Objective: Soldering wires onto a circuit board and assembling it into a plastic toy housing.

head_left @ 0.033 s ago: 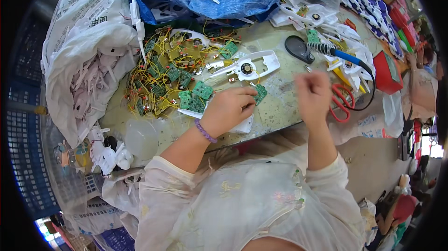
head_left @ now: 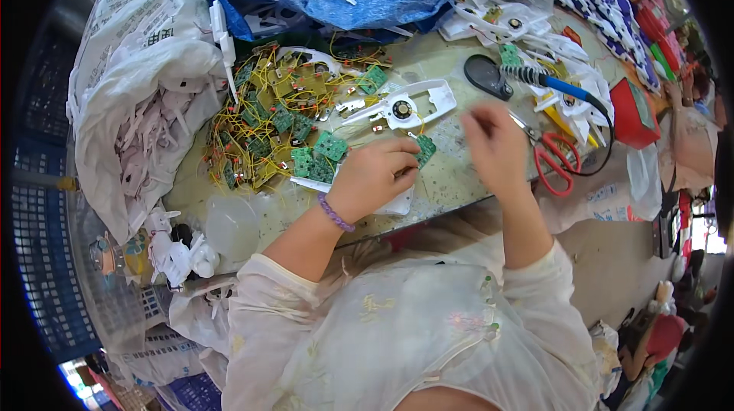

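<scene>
My left hand (head_left: 373,175), a purple beaded bracelet at its wrist, is closed with its fingertips at the edge of a small green circuit board (head_left: 425,152). Part of a white plastic piece (head_left: 397,203) shows under this hand; the rest is hidden. Over the table to the right of the board is my right hand (head_left: 495,149), fingers bent and smeared by motion, so whether it grips anything is unclear. Just beyond both hands lies a white plastic housing (head_left: 432,102) with a round black part. Red-handled scissors (head_left: 556,165) rest beside my right hand.
A tangled heap of circuit boards with yellow wires (head_left: 267,116) covers the table's left. A blue-handled soldering iron (head_left: 566,90) lies at the right, near a black oval piece (head_left: 488,77) and a red box (head_left: 633,114). A white sack (head_left: 145,67) of plastic parts stands far left.
My right hand has moved a little left, towards the circuit board, uncovering more of the scissors. My left hand and the board stay in place.
</scene>
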The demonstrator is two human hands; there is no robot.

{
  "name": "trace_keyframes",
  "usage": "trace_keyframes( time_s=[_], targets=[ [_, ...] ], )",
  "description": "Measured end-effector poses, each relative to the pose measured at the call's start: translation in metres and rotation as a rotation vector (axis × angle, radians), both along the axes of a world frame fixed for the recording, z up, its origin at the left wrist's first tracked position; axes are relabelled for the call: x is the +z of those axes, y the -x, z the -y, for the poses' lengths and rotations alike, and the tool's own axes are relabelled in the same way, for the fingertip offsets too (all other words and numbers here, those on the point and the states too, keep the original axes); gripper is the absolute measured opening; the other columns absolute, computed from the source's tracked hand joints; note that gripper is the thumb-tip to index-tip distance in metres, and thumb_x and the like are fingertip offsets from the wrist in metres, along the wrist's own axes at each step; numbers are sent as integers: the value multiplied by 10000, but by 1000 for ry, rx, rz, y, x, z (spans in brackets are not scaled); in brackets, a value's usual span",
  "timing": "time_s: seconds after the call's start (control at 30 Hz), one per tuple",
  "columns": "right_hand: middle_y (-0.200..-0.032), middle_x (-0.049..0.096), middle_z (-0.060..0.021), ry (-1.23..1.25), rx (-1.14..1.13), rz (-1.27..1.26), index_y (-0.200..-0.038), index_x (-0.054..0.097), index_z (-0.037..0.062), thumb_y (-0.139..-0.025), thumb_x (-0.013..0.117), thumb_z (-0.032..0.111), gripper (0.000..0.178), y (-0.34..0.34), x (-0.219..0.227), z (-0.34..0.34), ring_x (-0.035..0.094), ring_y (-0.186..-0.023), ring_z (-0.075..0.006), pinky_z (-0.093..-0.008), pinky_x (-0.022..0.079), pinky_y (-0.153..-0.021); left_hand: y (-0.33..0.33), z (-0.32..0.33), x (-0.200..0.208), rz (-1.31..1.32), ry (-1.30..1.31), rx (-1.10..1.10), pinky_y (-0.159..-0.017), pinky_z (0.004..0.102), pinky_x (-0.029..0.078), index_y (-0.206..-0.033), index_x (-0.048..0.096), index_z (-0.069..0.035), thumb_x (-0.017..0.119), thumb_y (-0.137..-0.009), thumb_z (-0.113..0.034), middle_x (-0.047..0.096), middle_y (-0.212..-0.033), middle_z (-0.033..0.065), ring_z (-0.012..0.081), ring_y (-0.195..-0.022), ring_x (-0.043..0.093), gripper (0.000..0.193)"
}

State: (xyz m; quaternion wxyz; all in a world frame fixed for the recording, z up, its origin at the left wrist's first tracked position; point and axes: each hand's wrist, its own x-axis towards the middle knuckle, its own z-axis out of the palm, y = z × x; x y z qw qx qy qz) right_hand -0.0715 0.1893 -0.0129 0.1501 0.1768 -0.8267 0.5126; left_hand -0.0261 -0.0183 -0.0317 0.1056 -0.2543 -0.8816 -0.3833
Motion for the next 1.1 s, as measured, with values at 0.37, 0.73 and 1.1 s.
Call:
trace_keyframes(
  time_s=[0.37, 0.73, 1.1],
  targets=[
    [-890, 580, -99, -666, 198, -319, -979, 618, 58, -798, 604, 93, 185, 62, -26, 28, 539, -923, -313, -422, 439, -815, 1, -17, 20, 197, 32, 369, -724, 408, 508, -904, 684, -51, 643, -771, -215, 666, -815, 124, 308, -798, 635, 215],
    [-789, 599, -88, 202, 210, 488, -937, 489, 17, -846, 646, 185, 247, 10, -9, 5, 597, -727, -173, -303, 456, -629, -2, -12, 31, 418, 1, 355, -621, 363, 494, -759, 682, -31, 722, -732, -302, 652, -726, 112, 245, -666, 640, 276],
    [-1338, 446, -163, 114, 759, 328, -959, 489, 69, -678, 805, 103, 425, -11, 6, 48, 534, -1106, -236, -338, 436, -917, -54, 56, 31, 650, -577, 418, -632, 237, 452, -892, 664, 6, 710, -817, -164, 645, -778, 13, 68, -696, 556, 192]
  ],
)
